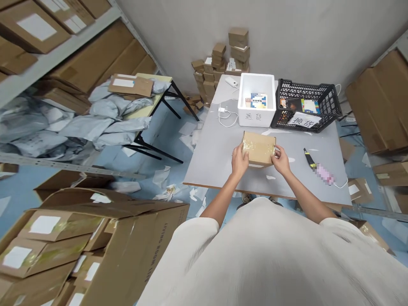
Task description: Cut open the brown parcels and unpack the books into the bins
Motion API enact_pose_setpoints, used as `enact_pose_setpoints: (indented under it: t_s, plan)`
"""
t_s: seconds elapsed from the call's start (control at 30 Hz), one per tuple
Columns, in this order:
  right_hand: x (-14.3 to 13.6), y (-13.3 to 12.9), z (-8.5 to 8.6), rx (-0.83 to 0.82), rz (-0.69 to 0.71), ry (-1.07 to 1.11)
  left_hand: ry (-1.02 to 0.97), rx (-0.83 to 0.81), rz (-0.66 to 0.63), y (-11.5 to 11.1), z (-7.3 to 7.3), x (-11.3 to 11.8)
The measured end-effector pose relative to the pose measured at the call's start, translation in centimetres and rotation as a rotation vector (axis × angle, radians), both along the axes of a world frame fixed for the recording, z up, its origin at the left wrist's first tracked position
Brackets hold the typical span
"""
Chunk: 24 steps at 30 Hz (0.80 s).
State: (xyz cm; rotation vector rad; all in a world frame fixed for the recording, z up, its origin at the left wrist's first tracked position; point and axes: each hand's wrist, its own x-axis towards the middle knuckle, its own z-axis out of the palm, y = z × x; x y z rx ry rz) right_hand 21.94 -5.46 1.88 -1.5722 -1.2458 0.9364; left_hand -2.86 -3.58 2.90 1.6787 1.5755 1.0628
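Observation:
Between my two hands is a small brown cardboard box point(259, 148), sealed with shiny clear tape, over the front part of the grey table point(210, 157). My left hand point(239, 161) grips its left end, and my right hand point(281, 160) grips the right end near the lower corner. A strip of white shows along the box's near side. To the right on the table lies a black and yellow box cutter point(308, 158), beside a blurred pink item point(324, 174) with a white cord.
Behind the box stand a white foam bin point(256, 118) and a black plastic crate point(306, 87), both holding small packages. A white charger cable point(228, 111) lies at left. A large carton point(149, 242) of boxes stands at lower left. Grey parcels point(105, 123) cover a side table.

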Motion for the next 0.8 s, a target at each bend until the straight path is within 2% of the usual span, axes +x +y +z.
enact_pose_setpoints:
  t_s: [0.13, 0.27, 0.43, 0.57, 0.7, 0.8]
  plan:
    - [3.4, -0.5, 1.2, 0.039, -0.072, -0.028, -0.027, 0.003, -0.063, 0.7, 0.4, 3.2]
    - [7.5, -0.9, 2.1, 0.065, -0.139, -0.082, -0.057, -0.029, -0.152, 0.7, 0.0, 7.3]
    - [11.5, -2.0, 1.8, 0.030, -0.207, -0.125, -0.045, -0.113, -0.265, 0.3, -0.8, 11.6]
    - [13.0, -3.0, 0.9, -0.008, -0.233, -0.097, 0.038, -0.110, -0.282, 0.2, -0.9, 13.7]
    - [13.3, -3.2, 0.6, -0.044, -0.277, -0.018, 0.200, 0.014, -0.255, 0.0, 0.1, 15.0]
    - [12.6, -2.7, 1.0, -0.070, -0.273, 0.026, 0.243, 0.102, -0.393, -0.4, 1.5, 15.9]
